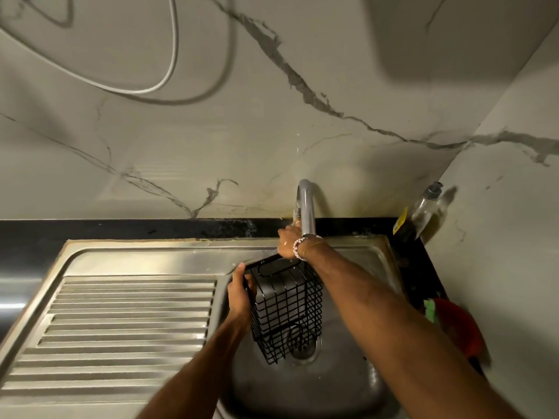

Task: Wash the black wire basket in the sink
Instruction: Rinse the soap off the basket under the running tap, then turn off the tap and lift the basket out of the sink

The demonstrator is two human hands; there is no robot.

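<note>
Left hand [239, 293] grips black wire basket [287, 306] at its 9 o'clock rim; long axis runs 12 to 6 over sink [348, 376]; right hand [287, 244] at 12 touches tap [307, 207], grasp unclear

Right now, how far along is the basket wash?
Done: the black wire basket is over the sink basin, held at its rim by the left hand. In hand: the right hand is at the tap; no stream shows. Left: rinsing and scrubbing; the green sponge lies untouched.
</note>
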